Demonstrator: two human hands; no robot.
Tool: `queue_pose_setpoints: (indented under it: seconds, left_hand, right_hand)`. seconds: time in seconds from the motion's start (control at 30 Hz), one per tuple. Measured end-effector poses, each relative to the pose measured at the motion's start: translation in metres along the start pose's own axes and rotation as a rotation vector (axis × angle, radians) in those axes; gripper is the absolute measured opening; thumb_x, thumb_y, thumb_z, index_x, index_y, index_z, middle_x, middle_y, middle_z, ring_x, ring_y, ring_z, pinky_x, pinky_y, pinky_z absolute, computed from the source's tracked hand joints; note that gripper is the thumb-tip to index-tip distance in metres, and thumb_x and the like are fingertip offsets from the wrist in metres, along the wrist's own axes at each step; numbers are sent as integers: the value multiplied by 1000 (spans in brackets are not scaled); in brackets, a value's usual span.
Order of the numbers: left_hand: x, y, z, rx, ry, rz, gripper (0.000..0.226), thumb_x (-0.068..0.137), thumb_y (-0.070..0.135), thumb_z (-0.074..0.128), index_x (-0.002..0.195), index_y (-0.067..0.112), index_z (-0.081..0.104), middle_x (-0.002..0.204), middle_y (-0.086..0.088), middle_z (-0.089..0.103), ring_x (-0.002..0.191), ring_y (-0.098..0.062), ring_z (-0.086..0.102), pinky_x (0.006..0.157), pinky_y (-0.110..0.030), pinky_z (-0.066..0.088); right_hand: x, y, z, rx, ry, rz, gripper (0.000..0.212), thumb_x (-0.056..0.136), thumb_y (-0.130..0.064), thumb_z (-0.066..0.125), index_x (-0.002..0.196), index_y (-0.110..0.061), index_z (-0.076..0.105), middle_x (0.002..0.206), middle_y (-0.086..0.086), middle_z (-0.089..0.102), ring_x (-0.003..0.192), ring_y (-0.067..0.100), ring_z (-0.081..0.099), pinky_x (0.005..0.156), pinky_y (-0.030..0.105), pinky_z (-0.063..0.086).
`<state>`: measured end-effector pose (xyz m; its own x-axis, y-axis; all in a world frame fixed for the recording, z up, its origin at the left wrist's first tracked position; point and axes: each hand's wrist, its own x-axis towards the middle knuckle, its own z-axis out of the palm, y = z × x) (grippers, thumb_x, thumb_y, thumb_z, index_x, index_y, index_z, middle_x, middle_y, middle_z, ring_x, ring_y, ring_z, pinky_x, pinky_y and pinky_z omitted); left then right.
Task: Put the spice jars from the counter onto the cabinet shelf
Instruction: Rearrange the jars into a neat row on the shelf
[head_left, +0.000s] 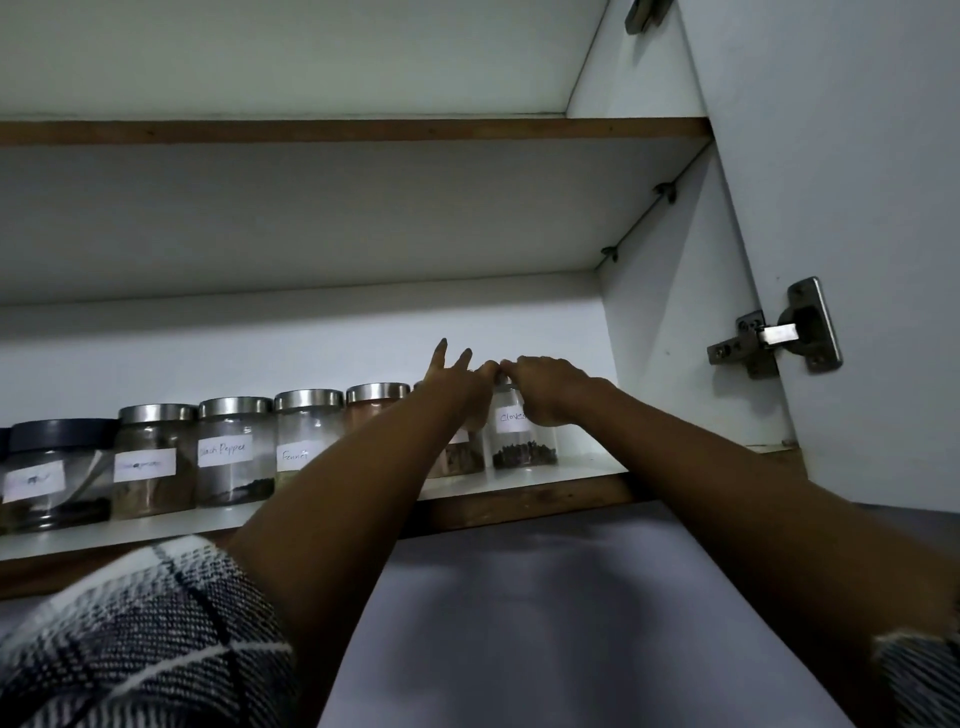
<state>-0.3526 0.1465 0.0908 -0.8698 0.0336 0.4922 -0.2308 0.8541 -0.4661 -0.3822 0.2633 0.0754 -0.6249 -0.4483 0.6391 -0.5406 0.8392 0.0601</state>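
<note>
While both arms reach up into the open cabinet, the right hand (545, 389) wraps the upper part of the cloves jar (522, 436), grip closed over its lid and shoulder. The left hand (460, 384) touches the top of the same jar from the left with thumb and one finger; its other fingers (439, 358) are splayed upward, so whether it truly pinches the lid cannot be told. The cloves jar stands upright on the cabinet shelf (582, 473), at the right end of the row, dark cloves in its bottom. Just beside it, partly hidden by the left forearm, another jar (462, 460). Further left: a copper-toned jar (376, 400), the fennel jar (304, 436), the black pepper jar (234, 452), a jar with illegible label (153, 462), a black-lidded jar (57, 473). Checked sleeve (145, 639) lower left; door hinge (774, 338) at right.
</note>
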Motion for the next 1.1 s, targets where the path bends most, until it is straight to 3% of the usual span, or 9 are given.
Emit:
queue_pose_setpoints:
  seconds: [0.13, 0.23, 0.4, 0.6, 0.7, 0.8, 0.9, 0.97, 1.1]
  left_hand:
    - [5, 2, 8, 47, -10, -1, 84, 90, 12, 55, 151, 11, -2, 159, -10, 11, 148, -22, -8, 115, -52, -14]
    - [9, 1, 10, 93, -40, -10, 87, 91, 23, 58, 151, 11, -4, 161, -6, 7, 148, -21, -11, 114, -52, -15]
    - [12, 4, 13, 112, -14, -8, 88, 91, 32, 58, 151, 12, -4, 161, -1, 5, 147, -21, -12, 115, -51, -16]
    - [1, 10, 13, 13, 115, 5, 74, 96, 28, 41, 151, 10, -5, 161, -9, 0, 148, -24, -7, 111, -52, -20]
    - [-13, 12, 9, -132, 356, 15, 63, 95, 26, 42, 149, 10, 15, 152, -9, 36, 144, -21, 24, 114, -49, -17]
    - [-37, 8, 2, -217, 556, 32, 40, 93, 25, 42, 131, 14, 48, 121, -4, 65, 118, -20, 55, 119, -43, 7]
    - [-70, -3, 1, -159, 648, 23, 27, 91, 26, 40, 95, 16, 65, 95, -4, 71, 87, -20, 62, 85, -31, 39]
    - [-94, -11, 2, -170, 671, 37, 27, 87, 27, 41, 85, 16, 66, 86, -4, 70, 80, -22, 60, 70, -30, 35]
    - [-138, -29, -9, -209, 676, 120, 23, 78, 25, 46, 77, 20, 69, 82, -1, 70, 75, -26, 62, 66, -31, 36]
  right_hand:
    - [5, 0, 9, 6, -26, -1, 60, 88, -2, 49, 143, -13, 28, 142, 14, 37, 126, 33, 43, 101, 44, 42]
    - [9, -1, 13, -6, -76, -2, 77, 87, 2, 49, 150, -13, 8, 158, 12, 7, 141, 33, 23, 111, 46, 33]
    - [5, 1, 17, -5, -131, 15, 90, 87, 2, 52, 150, -14, -10, 157, 8, -20, 147, 29, -4, 117, 51, 12]
    - [-3, 5, 13, -72, 74, -5, 83, 85, -3, 55, 150, -14, 5, 160, 5, -3, 147, 25, 4, 115, 52, 11]
    - [-12, 2, 6, -24, 410, -33, 59, 81, -10, 58, 136, -14, 36, 143, 7, 37, 129, 26, 34, 98, 40, 29]
    - [-24, -11, -2, 12, 510, -77, 30, 85, -17, 53, 115, -16, 50, 118, 4, 54, 112, 24, 46, 88, 37, 32]
    - [-45, -33, -9, 30, 468, -192, 8, 82, -15, 49, 89, -17, 52, 98, 4, 60, 100, 25, 50, 77, 35, 27]
    - [-59, -46, -15, 3, 468, -292, 4, 82, -18, 51, 85, -16, 52, 92, 4, 61, 95, 25, 51, 73, 33, 23]
    - [-86, -60, -35, -253, 501, -472, 27, 89, -34, 50, 107, -14, 55, 101, 4, 63, 97, 24, 53, 75, 34, 30]
